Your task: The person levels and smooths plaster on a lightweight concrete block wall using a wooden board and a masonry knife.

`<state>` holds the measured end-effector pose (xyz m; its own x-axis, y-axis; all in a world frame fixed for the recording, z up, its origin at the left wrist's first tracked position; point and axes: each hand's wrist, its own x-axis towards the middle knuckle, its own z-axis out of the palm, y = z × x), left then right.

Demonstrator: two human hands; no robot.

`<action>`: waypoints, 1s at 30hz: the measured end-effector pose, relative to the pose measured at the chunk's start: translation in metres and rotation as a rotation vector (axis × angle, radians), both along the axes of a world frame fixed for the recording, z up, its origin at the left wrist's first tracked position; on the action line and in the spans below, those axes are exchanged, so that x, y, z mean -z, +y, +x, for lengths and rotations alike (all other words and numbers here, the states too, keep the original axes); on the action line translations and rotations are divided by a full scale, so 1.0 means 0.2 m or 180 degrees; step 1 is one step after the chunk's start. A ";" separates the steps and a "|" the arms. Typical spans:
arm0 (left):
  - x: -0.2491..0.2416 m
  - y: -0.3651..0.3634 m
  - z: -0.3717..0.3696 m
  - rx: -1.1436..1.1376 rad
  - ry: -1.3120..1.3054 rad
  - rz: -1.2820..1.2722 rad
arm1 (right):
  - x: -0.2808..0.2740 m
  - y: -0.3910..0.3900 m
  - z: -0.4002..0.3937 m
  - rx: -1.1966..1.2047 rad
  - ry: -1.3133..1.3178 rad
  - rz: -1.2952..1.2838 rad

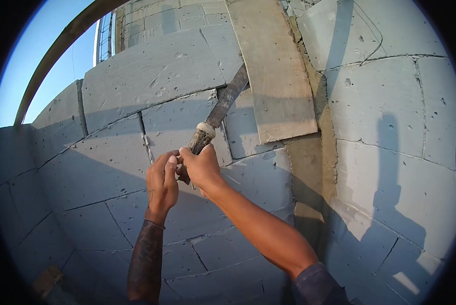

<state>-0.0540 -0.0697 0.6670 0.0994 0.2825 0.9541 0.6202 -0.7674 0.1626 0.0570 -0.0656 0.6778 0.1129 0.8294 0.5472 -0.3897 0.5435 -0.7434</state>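
A machete (227, 101) with a worn, rusty blade and a rough wooden handle slants up to the right across the block wall. Its blade tip is hidden behind a plywood board (278, 76), into the gap between board and wall. My right hand (201, 165) is wrapped around the handle below its pale collar. Close beside it, my left hand (162, 183) has its fingers bent together at the handle's lower end; the right hand partly covers that contact. The board stands upright over a strip of grey mortar (305, 178) between two wall sections.
Pale block wall (111, 173) with dark joints fills most of the view, and another block wall (385, 101) meets it at the right. A curved-looking beam (60, 46) crosses the upper left against the sky. A thin wire (375, 48) hangs at the upper right.
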 end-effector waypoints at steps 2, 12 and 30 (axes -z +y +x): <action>-0.02 0.07 -0.11 -0.1327 0.0310 0.0927 | -0.02 0.06 -0.03 0.0121 -0.0196 -0.0032; 0.04 0.24 -0.15 -0.2278 0.0430 0.0801 | -0.04 -0.17 0.06 0.0124 -0.0549 -0.0286; 0.05 0.26 -0.18 -0.2014 0.0353 0.0947 | -0.06 -0.32 0.18 -0.0348 -0.0906 -0.0430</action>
<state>-0.0907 -0.0186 0.6578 0.1034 0.0471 0.9935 0.9626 -0.2562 -0.0880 0.0923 -0.1299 0.6889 -0.1224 0.8953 0.4282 -0.2065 0.3991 -0.8934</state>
